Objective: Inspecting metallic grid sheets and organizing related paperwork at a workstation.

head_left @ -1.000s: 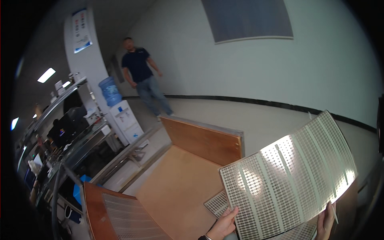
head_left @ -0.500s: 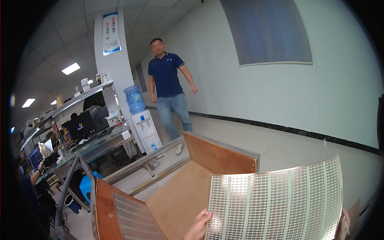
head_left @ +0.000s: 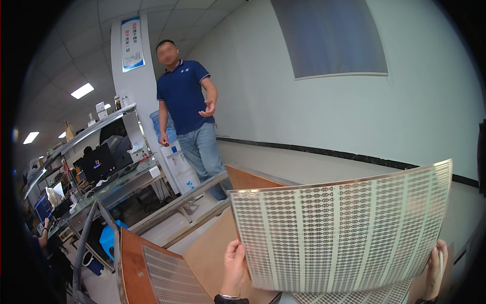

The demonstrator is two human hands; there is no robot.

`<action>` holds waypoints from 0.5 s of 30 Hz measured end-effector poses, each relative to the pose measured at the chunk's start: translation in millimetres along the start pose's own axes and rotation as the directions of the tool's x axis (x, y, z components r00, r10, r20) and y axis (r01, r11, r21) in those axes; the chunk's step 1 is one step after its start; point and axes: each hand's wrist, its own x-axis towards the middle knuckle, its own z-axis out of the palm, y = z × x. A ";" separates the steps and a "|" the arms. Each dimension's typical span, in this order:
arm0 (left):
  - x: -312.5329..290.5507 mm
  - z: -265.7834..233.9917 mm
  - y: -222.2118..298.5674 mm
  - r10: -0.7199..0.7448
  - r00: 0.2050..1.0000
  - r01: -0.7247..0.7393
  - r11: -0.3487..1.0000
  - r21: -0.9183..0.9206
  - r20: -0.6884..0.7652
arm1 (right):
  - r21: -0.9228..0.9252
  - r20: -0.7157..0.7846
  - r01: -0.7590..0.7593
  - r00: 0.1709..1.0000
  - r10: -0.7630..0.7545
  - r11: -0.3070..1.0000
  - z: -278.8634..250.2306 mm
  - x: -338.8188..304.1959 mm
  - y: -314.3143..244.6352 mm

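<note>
A thin, bowed, silver-and-pale-green patterned rectangular sheet spans the space between both hands, long axis running left to right, its left edge pinched by the left hand, its right edge by the equally near right hand.

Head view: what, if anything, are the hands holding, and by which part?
A patterned sheet, held by its side edges: left hand low on the left edge, right hand low on the right.
</note>
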 end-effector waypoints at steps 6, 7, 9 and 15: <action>12.9 6.6 11.5 0.258 0.966 -0.256 0.926 0.276 0.031 | 0.183 -0.257 0.217 0.952 -0.167 0.959 20.3 58.6 59.7; 13.0 -5.7 6.8 0.193 0.981 -0.196 0.960 0.201 0.031 | 0.186 -0.234 0.202 0.960 -0.156 0.962 38.3 55.7 53.6; 1.1 -13.6 16.3 0.175 0.983 -0.180 0.915 0.362 0.047 | 0.413 -0.127 0.090 0.991 -0.041 0.906 104.4 19.3 1.9; -21.3 -29.8 29.0 -0.076 0.997 0.069 0.973 -0.219 -0.024 | 0.554 0.147 -0.401 0.910 0.389 0.729 157.5 -9.6 -63.6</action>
